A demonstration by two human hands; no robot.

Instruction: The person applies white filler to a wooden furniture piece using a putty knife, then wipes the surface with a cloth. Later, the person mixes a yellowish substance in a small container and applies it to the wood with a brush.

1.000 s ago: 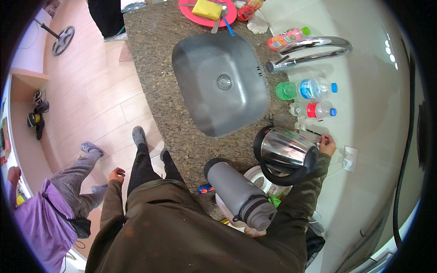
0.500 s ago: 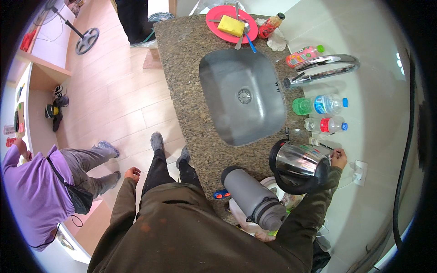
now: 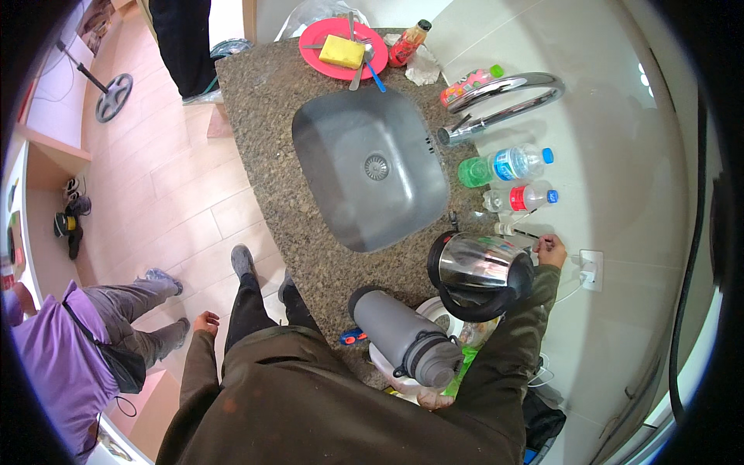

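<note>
My right hand (image 3: 551, 251) reaches past the kettle toward the wall, its fingers closed at the end of a thin dark stick (image 3: 527, 233). The stick's other end lies by a small whitish cylinder (image 3: 504, 229). Just left of that forearm stands a shiny steel kettle (image 3: 482, 271) with a black handle. A large grey flask (image 3: 403, 333) leans over white dishes nearer me. My left hand (image 3: 206, 322) hangs beside my leg above the floor, fingers loosely apart, holding nothing.
A steel sink (image 3: 341, 209) is set in the granite counter (image 3: 256, 116), with a curved tap (image 3: 511, 97) at its right. Two plastic bottles (image 3: 519, 163) stand behind it. A red plate (image 3: 310, 39) carries a yellow sponge (image 3: 341, 51) and cutlery. At left is a person in purple (image 3: 66, 364).
The view has shifted, so the counter and its things sit farther left. My right hand stays by the thin stick near the wall; my left still hangs at my side.
</note>
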